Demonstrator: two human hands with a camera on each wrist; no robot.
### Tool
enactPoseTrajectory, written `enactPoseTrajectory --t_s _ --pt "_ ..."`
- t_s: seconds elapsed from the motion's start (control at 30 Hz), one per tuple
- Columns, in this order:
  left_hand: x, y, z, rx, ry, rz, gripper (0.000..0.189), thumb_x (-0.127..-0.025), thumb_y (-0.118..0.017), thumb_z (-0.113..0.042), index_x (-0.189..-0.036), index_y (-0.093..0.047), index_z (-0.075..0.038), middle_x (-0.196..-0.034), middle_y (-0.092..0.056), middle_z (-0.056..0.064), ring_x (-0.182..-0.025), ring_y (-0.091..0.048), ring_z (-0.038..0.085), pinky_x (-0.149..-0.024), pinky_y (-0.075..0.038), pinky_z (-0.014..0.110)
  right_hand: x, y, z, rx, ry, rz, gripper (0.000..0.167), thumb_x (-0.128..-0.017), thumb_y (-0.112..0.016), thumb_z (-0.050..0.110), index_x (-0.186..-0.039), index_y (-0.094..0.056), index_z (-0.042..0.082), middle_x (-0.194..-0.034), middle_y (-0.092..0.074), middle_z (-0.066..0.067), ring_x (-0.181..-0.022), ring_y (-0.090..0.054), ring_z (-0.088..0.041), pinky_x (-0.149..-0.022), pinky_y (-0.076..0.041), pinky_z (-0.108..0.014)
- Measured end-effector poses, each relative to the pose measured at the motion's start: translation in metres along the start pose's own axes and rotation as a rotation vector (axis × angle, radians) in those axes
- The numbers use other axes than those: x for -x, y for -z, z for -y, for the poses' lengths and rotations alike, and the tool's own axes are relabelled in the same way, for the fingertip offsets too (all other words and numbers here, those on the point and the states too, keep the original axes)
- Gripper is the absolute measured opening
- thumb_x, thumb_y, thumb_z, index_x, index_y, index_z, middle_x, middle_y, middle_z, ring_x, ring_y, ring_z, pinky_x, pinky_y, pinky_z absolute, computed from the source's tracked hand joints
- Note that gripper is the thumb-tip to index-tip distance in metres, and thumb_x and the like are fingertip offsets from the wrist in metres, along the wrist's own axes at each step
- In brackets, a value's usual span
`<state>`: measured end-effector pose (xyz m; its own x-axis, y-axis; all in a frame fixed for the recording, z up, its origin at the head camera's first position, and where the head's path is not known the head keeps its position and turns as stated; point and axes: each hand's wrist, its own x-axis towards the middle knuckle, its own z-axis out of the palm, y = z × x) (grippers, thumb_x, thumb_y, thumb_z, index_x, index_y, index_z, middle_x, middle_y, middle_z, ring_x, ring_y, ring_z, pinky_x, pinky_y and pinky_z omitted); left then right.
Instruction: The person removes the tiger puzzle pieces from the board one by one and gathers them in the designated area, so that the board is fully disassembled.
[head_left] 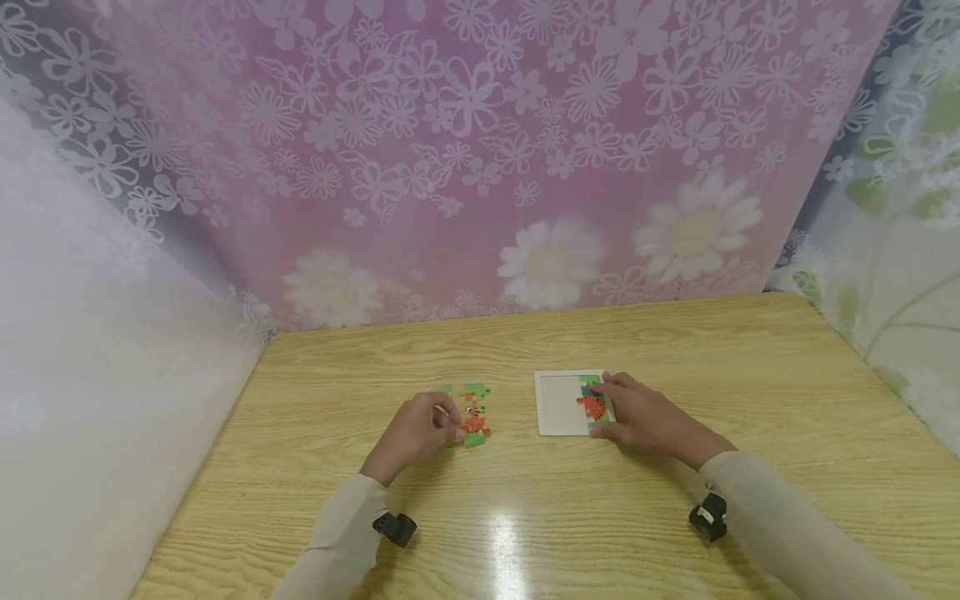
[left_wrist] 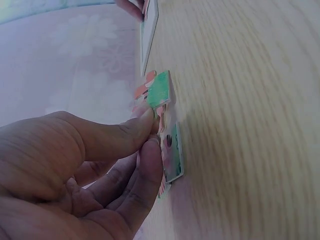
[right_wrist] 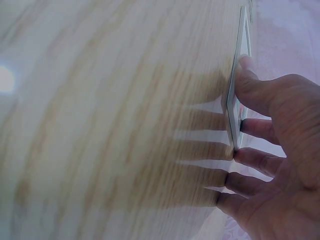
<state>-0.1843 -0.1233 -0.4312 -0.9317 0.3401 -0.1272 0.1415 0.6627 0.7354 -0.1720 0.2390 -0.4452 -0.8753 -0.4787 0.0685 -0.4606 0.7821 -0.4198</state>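
Note:
My left hand [head_left: 420, 427] bends over a small cluster of jigsaw pieces [head_left: 475, 437] in green and orange-red on the table. Its thumb and index finger pinch a puzzle piece [left_wrist: 156, 114] at the pile, mostly covered by the fingertips. To the right lies a square white puzzle tray [head_left: 558, 433], with joined green and red pieces [head_left: 595, 408] along its right side and a bare left part. My right hand [head_left: 647, 417] holds the tray at its right end, thumb near the front edge and fingers spread towards the back. In the right wrist view, fingertips touch its rim [right_wrist: 231, 110].
The wooden table [head_left: 480, 492] reaches back to a pink flowered curtain [head_left: 525, 167]. Pale hangings [head_left: 97, 333] stand along the left side and more flowered cloth [head_left: 900, 250] along the right. Each wrist carries a small black camera [head_left: 395, 528].

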Motion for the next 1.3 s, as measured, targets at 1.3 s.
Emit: enactPoseTrajectory --t_s 1.3 --pt "0.0033 -0.0094 -0.0026 -0.153 -0.092 -0.027 0.009 -0.085 -0.081 -0.006 -0.08 -0.076 -0.01 -0.08 -0.07 -0.002 -0.071 -0.063 0.008 -0.067 -0.054 0.029 -0.0001 0.0 0.0003 -0.001 -0.021 0.007 0.067 -0.093 -0.074 0.038 -0.141 -0.053 -0.005 -0.144 -0.044 -0.037 -0.128 -0.05 -0.053 -0.099 -0.046 -0.063"
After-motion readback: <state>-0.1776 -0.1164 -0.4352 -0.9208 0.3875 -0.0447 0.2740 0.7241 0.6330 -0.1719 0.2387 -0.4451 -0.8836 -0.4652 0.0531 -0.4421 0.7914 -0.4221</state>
